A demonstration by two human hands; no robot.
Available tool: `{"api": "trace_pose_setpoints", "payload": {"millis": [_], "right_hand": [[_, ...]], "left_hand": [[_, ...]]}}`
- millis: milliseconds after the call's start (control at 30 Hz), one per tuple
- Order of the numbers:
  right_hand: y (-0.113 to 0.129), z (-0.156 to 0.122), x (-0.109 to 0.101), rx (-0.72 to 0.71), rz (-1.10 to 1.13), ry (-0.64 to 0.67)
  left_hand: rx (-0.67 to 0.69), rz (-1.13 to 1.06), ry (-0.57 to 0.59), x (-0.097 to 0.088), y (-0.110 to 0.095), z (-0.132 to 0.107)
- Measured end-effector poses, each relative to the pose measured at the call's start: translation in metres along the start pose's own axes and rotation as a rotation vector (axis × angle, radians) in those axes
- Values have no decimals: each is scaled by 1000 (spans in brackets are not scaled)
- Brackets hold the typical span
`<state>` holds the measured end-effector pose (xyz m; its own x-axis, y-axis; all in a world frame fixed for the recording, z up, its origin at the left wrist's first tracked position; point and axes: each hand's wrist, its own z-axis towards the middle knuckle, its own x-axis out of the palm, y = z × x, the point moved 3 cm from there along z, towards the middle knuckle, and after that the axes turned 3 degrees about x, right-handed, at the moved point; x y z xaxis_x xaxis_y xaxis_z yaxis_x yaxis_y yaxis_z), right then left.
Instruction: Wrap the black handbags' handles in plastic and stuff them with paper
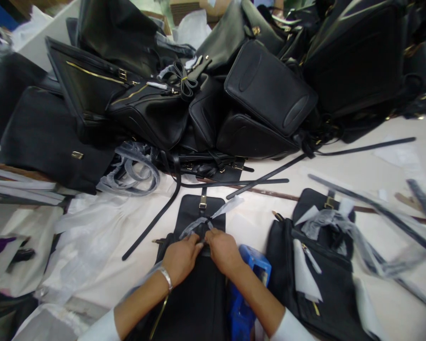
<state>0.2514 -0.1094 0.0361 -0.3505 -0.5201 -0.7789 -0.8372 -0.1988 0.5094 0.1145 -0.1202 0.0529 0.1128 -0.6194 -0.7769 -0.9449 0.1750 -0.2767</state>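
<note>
The work surface is a white table (259, 222), its far side taken up by a pile of black bags (273, 90). The bags overlap, so an exact count is not possible; at least six are distinguishable.

Two black units lie at the near side. The first, a black backpack (199, 293), lies in the centre, directly in front of the person, its flap spread away from the body and bearing one gold buckle (202, 202). The second backpack (335, 298) lies to the right, apart from the first, with one gold buckle (329, 202) and white wrapping at its zip.

Two hands are at work. The left hand (179, 258), with one silver bracelet (166, 278) at the wrist, and the right hand (223, 248) meet at the top of the first backpack, fingers drawn in beside a plastic-wrapped strip (230, 206). What exactly they pinch cannot be told; the fingers hide it.

Surroundings: one blue plastic object (255, 265) sits between the backpacks, partly covered by the right forearm. One plastic-wrapped strap coil (155, 176) and crumpled white sheeting (81, 246) occupy the left. Four bare black strap ends cross the table beyond the hands.
</note>
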Motion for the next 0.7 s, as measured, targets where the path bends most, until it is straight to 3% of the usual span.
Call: {"api": "trace_pose_setpoints", "payload": {"millis": [167,333,433,533,600,700], "right_hand": [[5,2,-2,47,-136,-24],[8,10,-8,2,-159,76],[13,17,-19,-15,-161,105],[29,29,-29,-81,-104,24],[40,36,-27,-150,-53,-4],[49,43,-11,-186,-32,53]], "left_hand": [[-107,-171,-42,-7,26,-17],[-200,-157,-37,-11,49,-29],[-156,-167,-13,-13,54,-30],[-133,-169,10,-17,55,-30],[-134,-147,23,-19,55,-29],[-116,-98,18,-20,55,-29]]}}
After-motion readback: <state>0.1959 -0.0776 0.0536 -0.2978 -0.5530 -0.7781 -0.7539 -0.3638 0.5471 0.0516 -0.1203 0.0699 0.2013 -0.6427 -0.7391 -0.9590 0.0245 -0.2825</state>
